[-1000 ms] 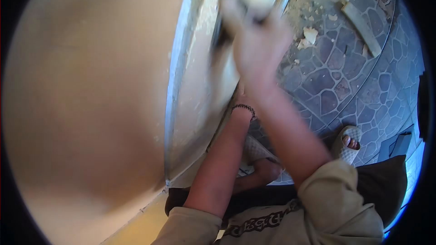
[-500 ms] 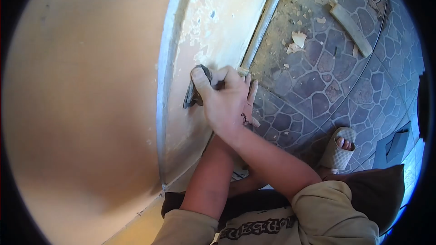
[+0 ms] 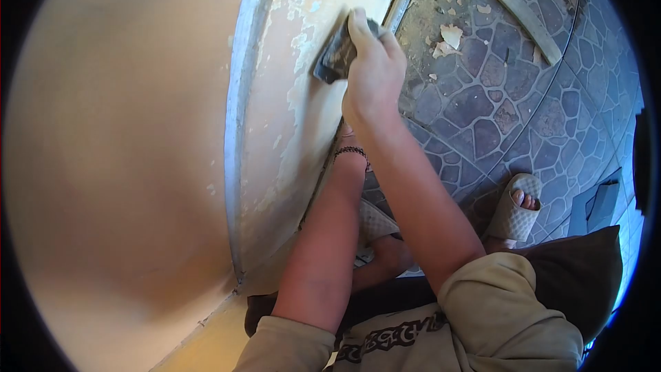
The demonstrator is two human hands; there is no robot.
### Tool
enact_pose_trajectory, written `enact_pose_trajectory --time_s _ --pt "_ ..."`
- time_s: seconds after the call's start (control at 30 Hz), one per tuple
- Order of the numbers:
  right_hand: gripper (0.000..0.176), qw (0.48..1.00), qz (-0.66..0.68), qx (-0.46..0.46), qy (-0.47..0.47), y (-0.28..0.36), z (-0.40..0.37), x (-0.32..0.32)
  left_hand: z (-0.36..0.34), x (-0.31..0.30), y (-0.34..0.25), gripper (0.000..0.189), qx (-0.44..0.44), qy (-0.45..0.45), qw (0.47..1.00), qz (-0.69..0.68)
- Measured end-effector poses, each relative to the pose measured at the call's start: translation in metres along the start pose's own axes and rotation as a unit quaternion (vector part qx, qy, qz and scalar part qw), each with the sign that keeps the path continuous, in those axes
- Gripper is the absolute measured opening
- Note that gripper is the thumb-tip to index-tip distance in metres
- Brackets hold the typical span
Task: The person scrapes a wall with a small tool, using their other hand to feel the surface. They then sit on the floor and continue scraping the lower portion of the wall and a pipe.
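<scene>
My right hand (image 3: 377,72) is closed around a dark, flat piece that looks like folded sandpaper (image 3: 336,56), with the thumb along its upper side. The sheet lies against the patchy wall strip (image 3: 292,89), where paint has worn off in pale and pinkish blotches. Below and behind the right wrist is my left hand (image 3: 347,132), close to the bottom edge of that strip. A dark beaded bracelet (image 3: 351,151) circles the left wrist. My right hand and forearm hide most of the left hand, its fingers included.
A raised grey-white edge (image 3: 237,96) separates the strip from a smooth tan surface (image 3: 124,131). Paint flakes (image 3: 451,36) and a strip of wood (image 3: 529,24) lie on the stone-patterned floor (image 3: 475,96). My slippered foot (image 3: 518,207) stands at right, near a grey object (image 3: 595,205).
My right hand has moved up and to the right across the wall strip with the sandpaper. My left hand's outstretched fingers, seen before beside the right hand, are now hidden.
</scene>
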State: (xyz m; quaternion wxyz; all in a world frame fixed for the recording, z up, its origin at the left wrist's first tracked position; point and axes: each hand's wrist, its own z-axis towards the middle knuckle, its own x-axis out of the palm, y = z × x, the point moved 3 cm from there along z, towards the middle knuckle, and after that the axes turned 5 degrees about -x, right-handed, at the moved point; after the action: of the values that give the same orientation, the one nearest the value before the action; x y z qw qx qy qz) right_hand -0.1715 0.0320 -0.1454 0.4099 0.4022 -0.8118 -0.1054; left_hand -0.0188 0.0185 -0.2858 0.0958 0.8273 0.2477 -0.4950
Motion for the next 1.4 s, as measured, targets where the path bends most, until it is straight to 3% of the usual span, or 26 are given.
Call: enact_pose_trajectory --time_s 0.07,0.17,0.23,0.3,0.33,0.47,0.57,0.6,0.7,0.73,0.87,1.07,1.17,1.4 --pt "0.021 1.0 -0.019 -0.005 0.012 -0.007 -0.014 -0.011 0.001 -0.011 -0.009 0.096 0.006 0.073 0.991 0.112" --pt "0.022 0.994 -0.018 0.061 0.087 -0.012 -0.031 -0.018 -0.006 -0.03 -0.016 0.104 0.021 0.179 0.958 0.225" --pt "0.013 0.987 0.028 0.089 0.134 -0.009 -0.035 -0.015 -0.01 -0.034 -0.019 0.109 0.03 0.218 0.94 0.26" --pt "0.014 0.977 0.07 0.107 0.173 -0.003 -0.035 -0.012 -0.012 -0.037 -0.02 0.114 0.038 0.24 0.93 0.276" --pt "0.025 0.972 0.057 0.103 0.205 0.005 -0.036 -0.009 -0.013 -0.039 -0.02 0.116 0.041 0.248 0.927 0.278" --pt "0.034 0.938 0.045 0.106 0.326 0.02 -0.032 -0.007 -0.018 -0.041 -0.023 0.127 0.049 0.271 0.918 0.287" --pt "0.029 0.919 0.076 0.138 0.361 0.031 -0.028 -0.009 -0.021 -0.045 -0.026 0.135 0.046 0.282 0.915 0.286" --pt "0.028 0.935 0.036 0.146 0.321 0.031 -0.029 -0.01 -0.024 -0.048 -0.026 0.134 0.047 0.285 0.913 0.288" --pt "0.034 0.825 0.236 0.309 0.41 0.041 -0.021 -0.014 -0.022 -0.054 -0.03 0.134 0.052 0.263 0.917 0.294" --pt "0.046 0.814 0.258 0.348 0.386 0.045 -0.023 -0.014 -0.023 -0.056 -0.031 0.134 0.052 0.25 0.92 0.297" --pt "0.064 0.729 0.385 0.391 0.408 0.056 -0.022 -0.018 -0.03 -0.062 -0.033 0.135 0.053 0.206 0.928 0.307" --pt "0.057 0.678 0.417 0.42 0.435 0.065 -0.009 -0.023 -0.025 -0.063 -0.033 0.141 0.04 0.234 0.926 0.295" --pt "0.046 0.748 0.364 0.369 0.414 0.069 -0.008 -0.022 -0.025 -0.056 -0.031 0.144 0.029 0.234 0.933 0.272" --pt "0.041 0.89 0.144 0.292 0.32 0.081 -0.002 -0.024 -0.023 -0.059 -0.034 0.147 0.012 0.229 0.945 0.235"
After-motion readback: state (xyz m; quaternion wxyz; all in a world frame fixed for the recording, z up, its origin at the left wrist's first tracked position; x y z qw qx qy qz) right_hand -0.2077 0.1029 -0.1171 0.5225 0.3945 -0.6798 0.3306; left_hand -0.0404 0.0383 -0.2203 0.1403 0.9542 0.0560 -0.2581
